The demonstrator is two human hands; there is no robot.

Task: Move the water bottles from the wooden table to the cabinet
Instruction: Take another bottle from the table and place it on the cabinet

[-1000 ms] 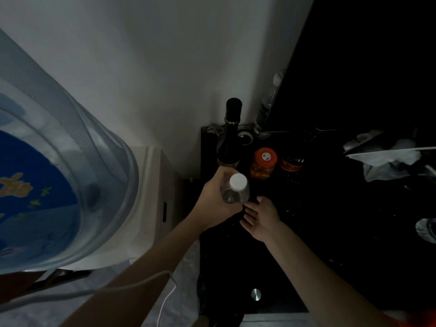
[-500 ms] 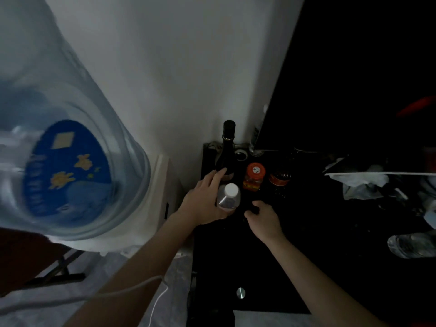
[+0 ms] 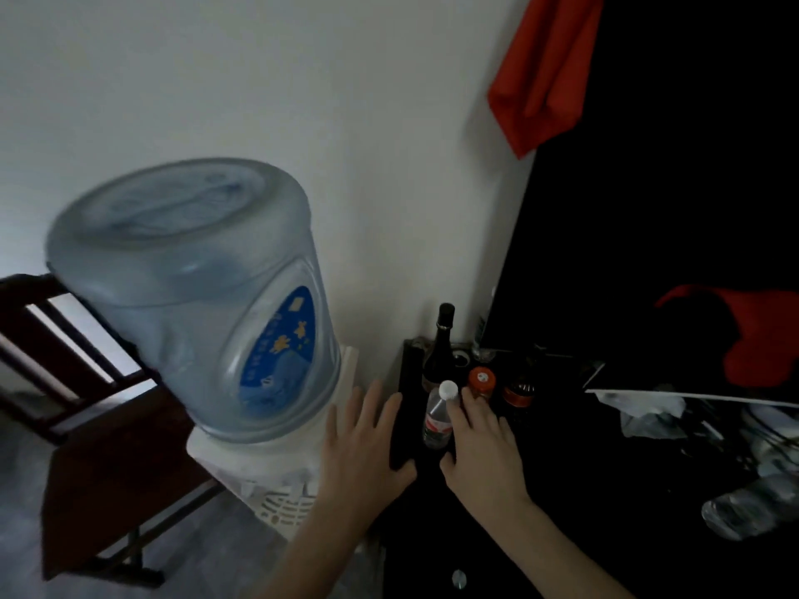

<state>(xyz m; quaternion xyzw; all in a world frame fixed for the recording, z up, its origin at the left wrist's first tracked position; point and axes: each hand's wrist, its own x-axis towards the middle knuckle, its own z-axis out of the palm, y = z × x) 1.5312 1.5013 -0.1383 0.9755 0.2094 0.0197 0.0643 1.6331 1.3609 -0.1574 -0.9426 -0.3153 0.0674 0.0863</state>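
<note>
Standing upright on the black cabinet [image 3: 562, 490] near its left edge, the water bottle [image 3: 439, 419] shows a white cap and a red label whose writing is too small to read. The right hand [image 3: 482, 443] lies against its right side, fingers loosely spread and touching the neck, not clamped around it. The left hand [image 3: 367, 443] hovers just left of the cabinet edge, fingers straight and apart, holding nothing. Crowding close behind the bottle are a dark wine bottle [image 3: 441, 352], an orange-lidded jar [image 3: 481, 381] and a darker jar [image 3: 519, 393]. A water dispenser [image 3: 268, 482] beside the cabinet carries a large blue jug [image 3: 190, 296] with a blue label; its print is blurred. A second clear bottle [image 3: 752, 508] lies on its side far right.
</note>
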